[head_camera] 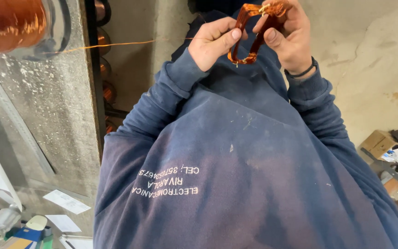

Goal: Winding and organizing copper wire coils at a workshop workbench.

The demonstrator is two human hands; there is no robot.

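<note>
Both my hands are raised in front of my navy sweatshirt (236, 161), holding a small oval coil of copper wire (247, 41). My left hand (213, 42) pinches the coil's left side between thumb and fingers. My right hand (285, 36) grips the right side and top, thumb pressed along the loop. A black band (303, 72) circles my right wrist. A thin copper wire (116, 44) stretches from the coil's side leftward to a big copper spool (8, 23) at the top left corner.
A scuffed grey metal panel (47, 106) stands at the left, with several copper spools (103, 69) stacked along its edge. Papers (65, 201) and small items lie at the lower left. A cardboard box (377, 143) and clutter sit on the concrete floor (369, 55) at the right.
</note>
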